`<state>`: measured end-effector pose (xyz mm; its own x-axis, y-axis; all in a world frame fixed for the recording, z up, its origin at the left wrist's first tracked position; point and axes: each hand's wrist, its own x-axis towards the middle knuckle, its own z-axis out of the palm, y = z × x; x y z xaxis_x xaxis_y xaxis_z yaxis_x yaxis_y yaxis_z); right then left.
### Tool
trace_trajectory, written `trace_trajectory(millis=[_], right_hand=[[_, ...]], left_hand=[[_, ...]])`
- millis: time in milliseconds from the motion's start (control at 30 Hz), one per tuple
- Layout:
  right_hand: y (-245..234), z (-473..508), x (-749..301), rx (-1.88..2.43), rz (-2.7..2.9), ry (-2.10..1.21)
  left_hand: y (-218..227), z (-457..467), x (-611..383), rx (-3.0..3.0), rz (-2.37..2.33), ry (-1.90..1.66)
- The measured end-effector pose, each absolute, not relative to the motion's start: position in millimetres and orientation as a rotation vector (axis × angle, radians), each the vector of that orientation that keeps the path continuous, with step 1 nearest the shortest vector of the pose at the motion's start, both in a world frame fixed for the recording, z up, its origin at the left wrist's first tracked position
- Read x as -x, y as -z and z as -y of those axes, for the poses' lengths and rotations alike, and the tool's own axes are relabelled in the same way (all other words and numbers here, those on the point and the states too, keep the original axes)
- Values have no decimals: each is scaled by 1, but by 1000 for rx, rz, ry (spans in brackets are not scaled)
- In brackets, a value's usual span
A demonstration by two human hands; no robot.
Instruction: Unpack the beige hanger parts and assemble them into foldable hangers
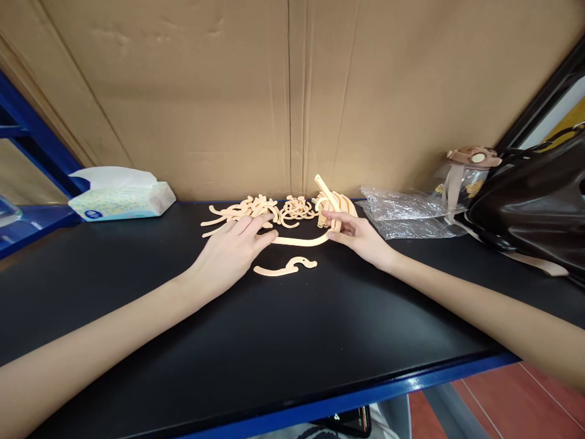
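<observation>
My right hand (pixel 354 235) is closed, thumb and fingers pinching a long, pale peach curved strip (pixel 301 242). The strip runs left along the black table toward my left thumb. A straight bar (pixel 328 192) rises from the same grip; whether the two are joined cannot be told. My left hand (pixel 240 241) has its fingers stretched out and thumb apart, over the near edge of a heap of curved peach pieces (pixel 242 210). Its thumb lies near the strip's left end; contact is unclear. In front of both hands lies a wavy hook-ended piece (pixel 286 267).
Small hook-shaped pieces (pixel 297 210) and a stack of curved bars (pixel 345 204) stand at the back by the cardboard wall (pixel 205 110). A tissue pack (pixel 121 198) is at left. Clear plastic bags (pixel 402 213), a bottle (pixel 466 177) and a black bag (pixel 534 207) are at right.
</observation>
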<state>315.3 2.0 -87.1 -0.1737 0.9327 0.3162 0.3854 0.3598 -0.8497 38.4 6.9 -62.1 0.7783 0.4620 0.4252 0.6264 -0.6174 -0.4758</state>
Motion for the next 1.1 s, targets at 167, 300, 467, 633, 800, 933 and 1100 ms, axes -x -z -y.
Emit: trace_trajectory(millis=[167,300,467,633,800,933,1100], right_hand=[[88,-2,-315,1123,1706,-879],[88,-2,-315,1110,1679,-888],[88,-2,-314,1110,1658,-907],[89,-1,-313,1073,1718,-934],[88,-1,-312,1075,1761,-940],[87,-1,-312,1083,1792,-935],[85,1,-310,1086,1813,-957]], left_hand=[[60,-4,-38,2258,901,260],[58,-1,-39,2292,972,267],[60,-2,-42,2529,799,358],[62,-1,-43,2725,849,413],[61,1,-42,2792,892,429],[63,3,-42,2805,803,529],[65,6,-42,2836,625,568]])
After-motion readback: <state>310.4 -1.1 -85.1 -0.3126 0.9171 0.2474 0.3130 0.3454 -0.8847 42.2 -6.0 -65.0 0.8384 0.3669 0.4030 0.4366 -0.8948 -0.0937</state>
